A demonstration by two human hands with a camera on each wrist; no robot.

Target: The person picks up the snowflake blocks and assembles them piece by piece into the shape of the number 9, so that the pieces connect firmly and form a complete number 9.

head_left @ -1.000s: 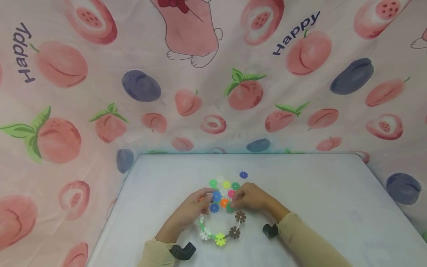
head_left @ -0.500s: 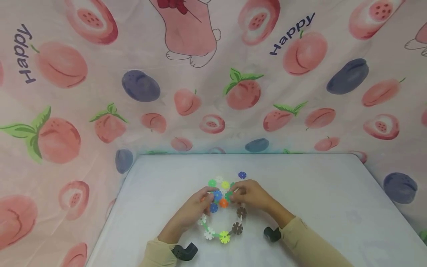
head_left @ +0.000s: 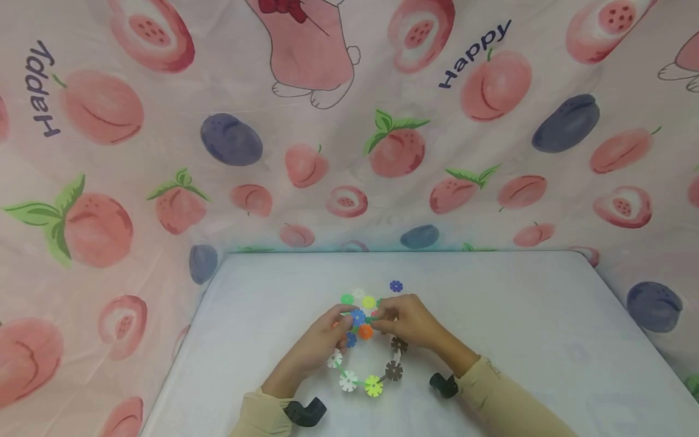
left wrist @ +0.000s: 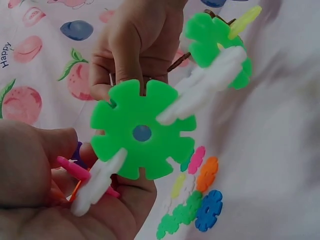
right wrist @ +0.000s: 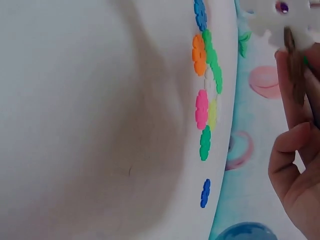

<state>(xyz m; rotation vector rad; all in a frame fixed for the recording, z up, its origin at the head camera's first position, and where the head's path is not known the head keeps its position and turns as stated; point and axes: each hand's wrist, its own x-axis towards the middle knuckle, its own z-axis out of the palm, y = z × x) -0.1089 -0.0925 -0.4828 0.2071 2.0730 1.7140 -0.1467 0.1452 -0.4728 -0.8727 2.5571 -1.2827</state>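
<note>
In the head view my left hand [head_left: 311,343] grips one end of a looped chain of plastic snowflake discs, with a blue disc [head_left: 357,317] at its fingertips. My right hand [head_left: 409,318] pinches a green disc [head_left: 372,319], nearly edge-on, against the blue one's right side; whether they interlock cannot be made out. Below the hands hang white [head_left: 348,381], yellow [head_left: 374,386] and brown [head_left: 394,371] discs of the chain. Close up in the left wrist view, a bright green disc [left wrist: 125,150] joins two white ones, and a pink disc [left wrist: 74,169] lies among the left fingers.
Loose discs lie on the white table [head_left: 491,303] beyond the hands, among them orange [head_left: 365,331], yellow [head_left: 368,302], light green [head_left: 347,299] and dark blue [head_left: 395,286]. A fruit-printed cloth [head_left: 338,133] rises behind. Each wrist bears a black device [head_left: 306,413].
My right hand has lifted the green disc from the table and brought it to the blue disc, turning it edge-on. The hanging chain has shifted slightly right.
</note>
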